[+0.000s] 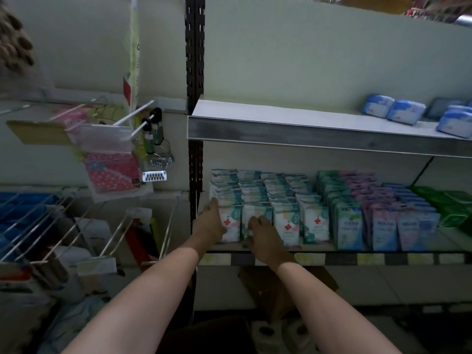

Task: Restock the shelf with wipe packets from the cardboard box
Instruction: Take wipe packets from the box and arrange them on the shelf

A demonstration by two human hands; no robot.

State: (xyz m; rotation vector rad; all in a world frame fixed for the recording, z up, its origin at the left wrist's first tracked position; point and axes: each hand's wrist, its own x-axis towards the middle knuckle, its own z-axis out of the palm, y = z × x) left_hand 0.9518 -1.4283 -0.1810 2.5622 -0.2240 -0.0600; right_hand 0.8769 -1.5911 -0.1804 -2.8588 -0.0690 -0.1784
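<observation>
Head view: both hands grip upright, glossy rectangular packets at the shelf [332, 247] front, left hand [210, 221] leftmost, right hand [263, 232] beside it.

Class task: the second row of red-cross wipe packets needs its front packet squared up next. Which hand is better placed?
Probably the right hand: it already touches the second row's front packet, while the left hand rests on the leftmost row.
</observation>
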